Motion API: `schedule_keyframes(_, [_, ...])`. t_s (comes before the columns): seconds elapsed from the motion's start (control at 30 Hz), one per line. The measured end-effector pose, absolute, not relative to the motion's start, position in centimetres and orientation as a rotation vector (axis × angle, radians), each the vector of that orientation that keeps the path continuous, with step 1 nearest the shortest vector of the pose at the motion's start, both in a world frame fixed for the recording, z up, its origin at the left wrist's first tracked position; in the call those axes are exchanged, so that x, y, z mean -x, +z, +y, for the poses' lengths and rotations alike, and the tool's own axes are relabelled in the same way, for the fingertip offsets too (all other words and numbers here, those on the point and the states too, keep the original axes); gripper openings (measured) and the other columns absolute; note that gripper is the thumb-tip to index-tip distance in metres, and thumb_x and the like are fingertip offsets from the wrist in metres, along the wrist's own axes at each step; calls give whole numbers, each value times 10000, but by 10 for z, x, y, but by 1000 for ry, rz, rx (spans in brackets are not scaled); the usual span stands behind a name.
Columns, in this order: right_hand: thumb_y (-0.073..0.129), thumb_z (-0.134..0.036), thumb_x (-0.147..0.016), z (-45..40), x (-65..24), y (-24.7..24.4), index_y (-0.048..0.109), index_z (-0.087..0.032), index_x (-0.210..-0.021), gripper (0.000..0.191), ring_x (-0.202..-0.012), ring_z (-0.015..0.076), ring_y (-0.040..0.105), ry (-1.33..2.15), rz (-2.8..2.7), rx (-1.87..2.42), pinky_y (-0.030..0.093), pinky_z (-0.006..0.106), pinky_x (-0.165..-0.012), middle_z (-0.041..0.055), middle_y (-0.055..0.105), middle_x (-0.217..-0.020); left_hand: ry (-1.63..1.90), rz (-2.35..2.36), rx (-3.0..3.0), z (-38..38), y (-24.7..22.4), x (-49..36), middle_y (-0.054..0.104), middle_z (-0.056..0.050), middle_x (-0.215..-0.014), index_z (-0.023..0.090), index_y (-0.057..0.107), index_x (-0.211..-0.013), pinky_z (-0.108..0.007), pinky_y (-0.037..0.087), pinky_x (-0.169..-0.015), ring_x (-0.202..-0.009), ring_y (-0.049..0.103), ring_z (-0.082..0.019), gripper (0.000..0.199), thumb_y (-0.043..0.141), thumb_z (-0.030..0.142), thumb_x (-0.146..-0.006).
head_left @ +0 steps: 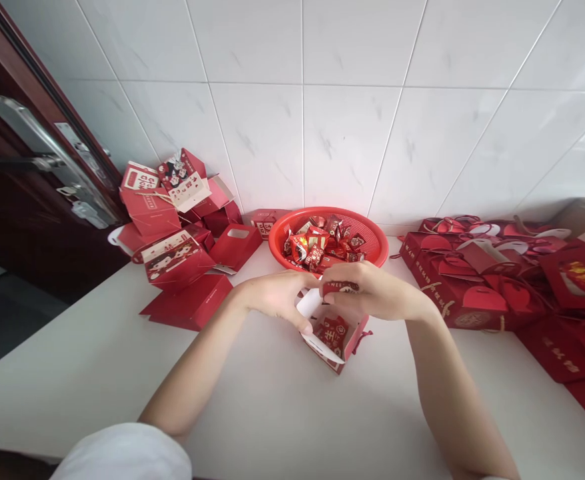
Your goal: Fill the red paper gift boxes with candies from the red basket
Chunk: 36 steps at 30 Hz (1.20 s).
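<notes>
One small box open between two hands, partly filled

The white tabletop (272, 413) carries everything. On it, at the right of the frame, stand many red boxes with handles (502, 287); they look closed, so I judge them to be finished. At the left is a loose pile of red boxes (187, 240), several with open flaps, which seem not yet filled. A red basket (380, 243), upper centre, holds many wrapped sweets (315, 243), so much seems left to do.

In the centre, the left hand (280, 297) is curled, pinching the edge of the open box (355, 328) with its thumb. The right hand (370, 287) is closed around a small dark-red packet (341, 287) above this box; inside lies a red packet (330, 333).

About writing: the held packet shows "WEE", the inner one "生". The gold characters at right are too small for reading surely.
</notes>
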State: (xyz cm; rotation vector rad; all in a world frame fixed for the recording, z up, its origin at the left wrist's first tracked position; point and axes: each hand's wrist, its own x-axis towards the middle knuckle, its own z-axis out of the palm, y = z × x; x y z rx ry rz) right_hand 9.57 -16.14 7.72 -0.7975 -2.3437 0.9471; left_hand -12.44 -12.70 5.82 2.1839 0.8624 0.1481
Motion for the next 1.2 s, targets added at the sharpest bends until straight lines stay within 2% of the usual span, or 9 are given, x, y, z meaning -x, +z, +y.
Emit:
schedule_keyframes(0.07, [584,-165,-885,-162,-94,78,701,-185,-851,124,-640,122,555,922,-2308,800,408,227,-572,-7,668,-755,127,814,-2128,-127,59,124,720,-6,-1032,207,697,-1032,-256,478,-805,-975,667,-227,457,853,287,-610])
schedule_keyframes(0.27, [652,-196,-889,-159,-90,73,764,-191,-940,123,-746,139,665,1052,-2368,707,482,217,-658,14,745,-903,148,777,-2107,-127,57,125,693,9,-1001,197,686,-979,-252,466,-806,-957,649,-206,398,845,257,-619])
schedule_keyframes(0.4, [634,-140,-879,-158,-90,70,778,-202,-1030,217,-722,138,676,1028,-2508,796,472,216,-632,17,764,-911,118,791,-2141,-125,56,126,702,-7,-1076,206,685,-1067,-260,464,-837,-1017,648,-228,485,859,279,-620])
schedule_keyframes(0.53, [583,-84,-870,-161,-93,72,737,-218,-1174,366,-885,176,710,905,-2470,979,519,247,-732,41,765,-1075,130,763,-2152,-124,56,126,693,-40,-1200,214,654,-1217,-286,465,-875,-1106,628,-269,641,869,315,-622])
schedule_keyframes(0.63, [574,-122,-899,-164,-99,77,708,-230,-1232,375,-949,188,718,900,-2455,939,545,279,-811,36,766,-1088,106,756,-2152,-124,57,126,690,-46,-1245,227,649,-1254,-297,467,-890,-1145,620,-287,664,863,335,-634])
schedule_keyframes(0.83, [618,-256,-924,-172,-128,94,747,-246,-1147,258,-993,207,724,704,-2336,952,574,317,-883,31,766,-1104,60,872,-2234,-127,58,126,672,-60,-1289,251,647,-1290,-323,459,-943,-1191,612,-311,713,865,413,-631])
schedule_keyframes(1.0, [599,-311,-954,-183,-136,94,777,-246,-1079,227,-923,201,726,668,-2283,950,582,317,-830,39,773,-1033,18,808,-2307,-130,57,121,698,-48,-1181,243,663,-1239,-313,471,-891,-1097,644,-294,649,832,487,-661])
schedule_keyframes(1.1, [584,-310,-966,-192,-137,76,792,-289,-1070,234,-1147,249,668,715,-2452,899,569,351,-895,54,723,-1216,-5,843,-2326,-134,58,118,683,-72,-1215,211,629,-1283,-306,480,-847,-1105,635,-305,705,817,497,-667])
schedule_keyframes(1.2, [606,-425,-952,-198,-150,51,756,-301,-1184,303,-1296,317,580,736,-2397,1139,560,405,-940,84,609,-1409,-2,890,-2346,-140,61,116,623,-107,-1348,208,578,-1364,-322,478,-886,-1207,592,-331,783,818,457,-662])
